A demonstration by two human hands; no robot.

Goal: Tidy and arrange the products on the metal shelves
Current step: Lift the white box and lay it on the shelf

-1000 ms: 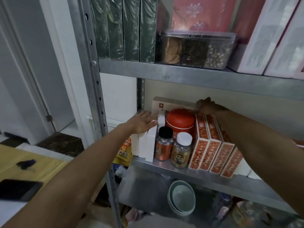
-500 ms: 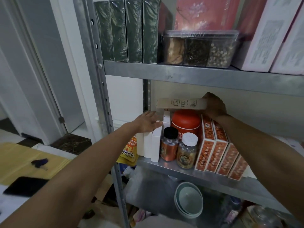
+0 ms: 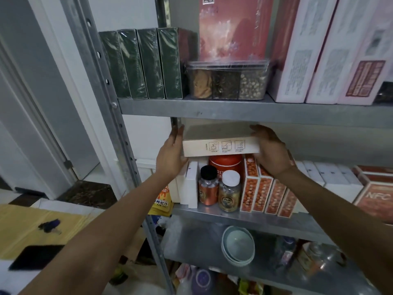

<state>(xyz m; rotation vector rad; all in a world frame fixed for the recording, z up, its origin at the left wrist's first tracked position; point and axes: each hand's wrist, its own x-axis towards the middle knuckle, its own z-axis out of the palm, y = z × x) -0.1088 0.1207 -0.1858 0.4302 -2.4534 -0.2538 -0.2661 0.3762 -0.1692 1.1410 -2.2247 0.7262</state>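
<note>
Flat beige box (image 3: 221,145) is held level between both hands, up in the gap under the upper shelf (image 3: 234,109), just above the red tin (image 3: 225,165) and the orange boxes (image 3: 261,188) on the middle shelf (image 3: 234,218). Cannot tell if its underside touches the tin.

Left hand (image 3: 170,158): fingers straight, palm pressed against the box's left end. Right hand (image 3: 270,150): fingers curled round the right end, gripping it.

The step looks like re-seating the box on top of the row. To do it well:
- Keep it level; clearance under the upper shelf looks tight.
- Squeeze evenly from both ends, since the left palm only presses and could slip.
- The orange boxes lean, so they are likely poor support; the tin lid seems the safer rest.
- Watch the wrists: the two bottles (image 3: 219,190) stand near the shelf's front edge and could get knocked.
</note>
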